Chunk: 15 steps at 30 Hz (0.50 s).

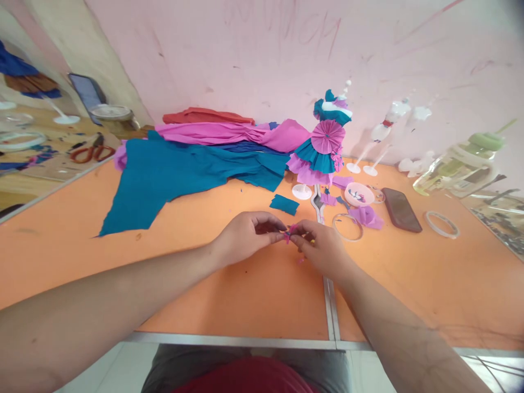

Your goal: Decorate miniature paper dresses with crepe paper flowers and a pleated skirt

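Note:
Between my fingertips is a small pink and dark blue piece of crepe paper [287, 234]. My left hand [248, 236] pinches it from the left, and my right hand [321, 245] pinches it from the right, low over the orange table. Its exact shape is mostly hidden by the fingers. Just beyond my hands lies a small teal crepe paper rectangle [284, 204]. Farther back stands a doll figure in a pink and teal pleated paper dress [317, 155], on a white round base.
Large teal crepe paper [164, 174] and pink paper [229, 134] lie back left. On the right are a tape roll [347, 227], a pink bowl [359, 194], purple scraps [366, 217], a phone [402, 209], white figures [387, 125] and a bottle [462, 161]. Orange-handled pliers [92, 154] lie far left.

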Tool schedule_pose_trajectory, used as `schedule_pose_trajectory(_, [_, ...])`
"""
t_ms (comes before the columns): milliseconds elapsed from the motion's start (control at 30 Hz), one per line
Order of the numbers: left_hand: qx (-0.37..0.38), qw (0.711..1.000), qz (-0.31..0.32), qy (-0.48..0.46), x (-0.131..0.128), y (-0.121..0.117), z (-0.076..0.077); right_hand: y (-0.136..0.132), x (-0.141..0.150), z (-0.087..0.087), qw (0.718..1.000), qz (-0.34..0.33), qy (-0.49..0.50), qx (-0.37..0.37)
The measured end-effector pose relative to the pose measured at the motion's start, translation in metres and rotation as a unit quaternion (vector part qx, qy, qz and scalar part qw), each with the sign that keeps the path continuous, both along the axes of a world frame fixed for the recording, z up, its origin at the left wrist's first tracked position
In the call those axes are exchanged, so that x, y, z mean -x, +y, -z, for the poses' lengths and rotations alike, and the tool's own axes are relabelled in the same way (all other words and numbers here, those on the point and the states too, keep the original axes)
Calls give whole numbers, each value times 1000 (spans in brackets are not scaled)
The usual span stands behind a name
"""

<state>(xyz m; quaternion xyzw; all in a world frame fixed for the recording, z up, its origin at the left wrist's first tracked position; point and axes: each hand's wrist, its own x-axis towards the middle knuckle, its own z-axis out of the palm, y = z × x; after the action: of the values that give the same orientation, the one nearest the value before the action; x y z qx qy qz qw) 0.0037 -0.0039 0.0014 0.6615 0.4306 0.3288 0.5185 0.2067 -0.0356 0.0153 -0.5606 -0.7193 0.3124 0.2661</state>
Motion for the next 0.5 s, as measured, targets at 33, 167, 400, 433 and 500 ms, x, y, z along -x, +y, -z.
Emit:
schedule_pose_trajectory(33, [-5,1000,5,8,1,1,0,0,-2,0,1000,-8,-10,-5])
schedule_pose_trajectory(167, [-8,999,33,25,1,2,2,0,-4,3,1000,-12,9,7])
schedule_pose_trajectory(400, [19,999,34,28,-3,-5,-3,-2,-1,3,1000,-25,17,6])
schedule_pose_trajectory(433, [28,998,43,34,-3,-5,-4,-3,-1,2,1000,-26,5,-4])
schedule_pose_trajectory(500, [51,995,67,46,-2,-4,-5,-3,-2,1,998,-33,-35,-33])
